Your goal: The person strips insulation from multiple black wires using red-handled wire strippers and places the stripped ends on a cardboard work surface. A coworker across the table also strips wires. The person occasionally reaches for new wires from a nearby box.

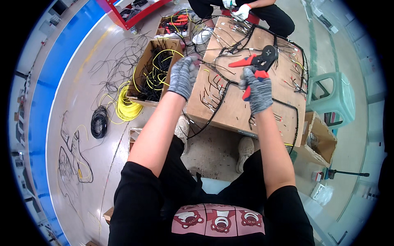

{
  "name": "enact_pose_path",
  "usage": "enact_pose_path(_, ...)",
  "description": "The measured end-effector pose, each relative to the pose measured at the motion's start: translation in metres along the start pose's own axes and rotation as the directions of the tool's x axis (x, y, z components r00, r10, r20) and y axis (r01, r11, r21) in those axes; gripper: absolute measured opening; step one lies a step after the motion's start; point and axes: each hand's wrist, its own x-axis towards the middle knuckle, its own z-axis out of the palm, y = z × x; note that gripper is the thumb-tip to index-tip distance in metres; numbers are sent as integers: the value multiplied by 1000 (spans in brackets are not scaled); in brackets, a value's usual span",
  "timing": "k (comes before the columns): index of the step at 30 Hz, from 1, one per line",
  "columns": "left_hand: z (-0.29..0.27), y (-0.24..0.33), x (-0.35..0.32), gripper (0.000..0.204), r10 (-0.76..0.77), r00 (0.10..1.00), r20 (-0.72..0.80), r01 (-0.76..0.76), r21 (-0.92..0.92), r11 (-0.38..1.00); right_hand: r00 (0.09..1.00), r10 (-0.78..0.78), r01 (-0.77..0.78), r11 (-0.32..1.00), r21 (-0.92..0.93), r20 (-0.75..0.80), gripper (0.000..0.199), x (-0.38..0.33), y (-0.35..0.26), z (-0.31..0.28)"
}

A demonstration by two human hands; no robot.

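Note:
My left hand (182,78), in a grey knit glove, is closed at the left edge of the wooden board (234,106). Its fingers pinch the end of a black wire bundle (217,73) that runs across the board to the right. In my right hand (259,92), also gloved, is a crimping tool (266,58) with red and blue handles. The tool's black head points away from me above the board, and its handles stand apart. Black wire harness branches with many thin loose ends (211,95) lie around both hands. The exact wire tips in my left fingers are hidden.
A cardboard box of black and yellow wire (137,76) stands left of the board, with a yellow wire coil (128,107) and a black coil (99,122) beside it. At right are a green stool (338,98) and an open carton (322,141). A gloved co-worker (242,12) sits across.

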Motion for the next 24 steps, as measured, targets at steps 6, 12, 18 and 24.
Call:
enact_pose_path(6, -33, -30, 13, 22, 33, 996, 87, -93, 916, 389, 994, 104, -103, 994, -20, 42, 10, 16, 3, -32)
enact_pose_path(12, -25, -44, 19, 29, 22, 975, 220, -208, 878, 431, 997, 68, -62, 990, -130, 42, 11, 12, -2, -23)
enact_pose_path(18, 1, -47, 16, 27, 24, 950, 310, -295, 874, 386, 997, 79, -75, 953, -295, 3, 14, 14, 3, -23)
enact_pose_path(24, 21, -45, 15, 34, -137, 917, 375, -288, 859, 422, 998, 57, -42, 936, -351, 34, 13, 23, 25, -30)
